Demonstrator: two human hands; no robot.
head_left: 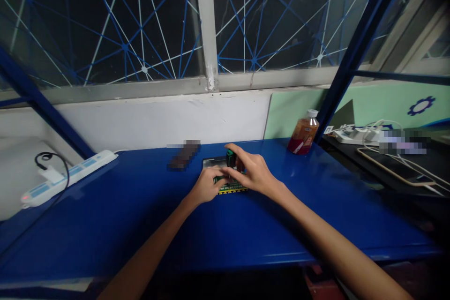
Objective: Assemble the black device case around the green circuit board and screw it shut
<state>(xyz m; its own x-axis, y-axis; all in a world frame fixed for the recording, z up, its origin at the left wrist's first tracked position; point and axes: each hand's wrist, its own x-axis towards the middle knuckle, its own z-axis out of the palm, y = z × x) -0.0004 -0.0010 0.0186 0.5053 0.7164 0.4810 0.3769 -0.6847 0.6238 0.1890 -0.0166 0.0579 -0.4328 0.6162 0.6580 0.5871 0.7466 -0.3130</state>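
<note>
My right hand (259, 172) is closed round a short green and black screwdriver handle (230, 157), held upright. Its thumb reaches toward the fingers of my left hand (205, 186), which are pinched together just below the handle. What the left fingers grip is too small and too covered to make out. Under both hands lies a small bit set case (232, 191) with rows of small pieces and a yellow and black front edge. Its dark back part (210, 162) shows behind the left hand; the middle is hidden by my fingers.
On the blue table (140, 225), a blurred dark object (184, 154) lies behind the case. A white power strip (75, 176) with a plugged-in cable runs along the left. A drink bottle (304, 133) stands at the back right, near a phone (395, 167) and cables on a black surface.
</note>
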